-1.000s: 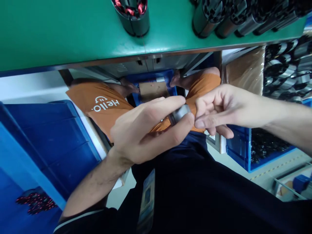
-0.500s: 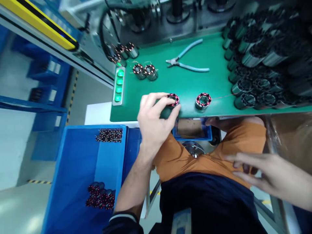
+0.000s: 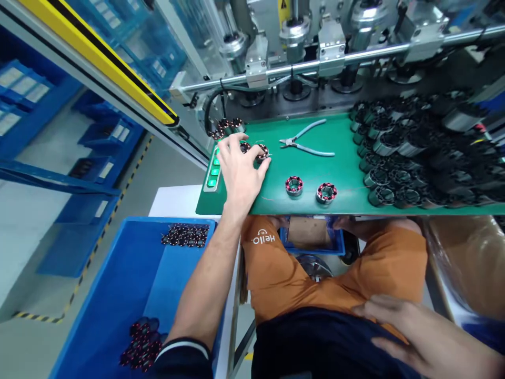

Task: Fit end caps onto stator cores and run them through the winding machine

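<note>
My left hand is over the green mat, its fingers curled round a copper-wound motor stator. Partly hidden under the fingers, a second copper-wound stator stands beside it. Two short stators with red windings, one on the left and one on the right, stand nearer the mat's front edge, untouched. Down at my lap, my right hand lies with its fingers loosely stretched and nothing in them.
Pliers with pale blue handles lie open on the green mat. Dark stator cores are stacked at right. Lit green buttons sit by my left hand. A blue bin holds wound stators; machine spindles stand behind.
My left hand has let go of a red-wound stator and moved up and left to the copper-wound pair. My right hand has come to rest on my lap. The view has tilted upward.
</note>
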`<state>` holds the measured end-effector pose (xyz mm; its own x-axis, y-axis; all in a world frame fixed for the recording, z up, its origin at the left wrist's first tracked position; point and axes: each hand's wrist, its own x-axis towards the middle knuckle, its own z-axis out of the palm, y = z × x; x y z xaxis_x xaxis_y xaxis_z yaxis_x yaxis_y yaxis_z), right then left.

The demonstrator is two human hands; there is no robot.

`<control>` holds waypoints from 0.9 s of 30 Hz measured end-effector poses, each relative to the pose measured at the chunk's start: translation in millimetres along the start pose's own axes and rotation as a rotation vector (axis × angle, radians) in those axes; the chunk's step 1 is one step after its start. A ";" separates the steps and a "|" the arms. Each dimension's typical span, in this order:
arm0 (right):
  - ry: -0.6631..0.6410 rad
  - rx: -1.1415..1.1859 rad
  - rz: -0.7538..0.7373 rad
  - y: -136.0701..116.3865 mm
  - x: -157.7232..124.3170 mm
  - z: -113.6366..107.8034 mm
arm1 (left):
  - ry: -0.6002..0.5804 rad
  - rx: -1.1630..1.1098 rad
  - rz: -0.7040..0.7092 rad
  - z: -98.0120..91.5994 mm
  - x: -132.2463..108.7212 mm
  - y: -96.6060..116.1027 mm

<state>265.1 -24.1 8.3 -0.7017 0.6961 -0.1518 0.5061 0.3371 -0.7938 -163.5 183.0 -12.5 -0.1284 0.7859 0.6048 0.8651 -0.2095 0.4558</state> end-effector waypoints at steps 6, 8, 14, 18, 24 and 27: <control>0.369 0.563 0.219 -38.6 36.5 -31.5 | -0.254 -0.749 -0.018 -51.4 -62.7 119.1; 0.387 0.793 0.191 -43.0 50.4 -36.8 | -0.455 -0.911 0.032 -63.1 -81.9 149.5; 0.203 1.170 0.213 -37.9 68.4 -32.8 | -0.484 -0.926 0.008 -60.0 -117.9 165.4; 0.239 1.206 0.305 -37.2 66.1 -32.8 | -0.419 -0.849 0.036 -64.4 -125.6 160.5; 0.415 1.132 0.213 -33.6 61.6 -35.7 | -0.480 -0.585 0.196 -55.5 -140.3 144.4; 0.530 1.028 0.200 -32.1 57.0 -37.1 | -0.571 -0.525 0.121 -42.4 -151.2 133.3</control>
<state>227.5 28.2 47.0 -0.2364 0.9374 -0.2557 -0.2295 -0.3095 -0.9228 -49.3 11.6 -15.5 0.3445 0.8875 0.3060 0.4962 -0.4489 0.7432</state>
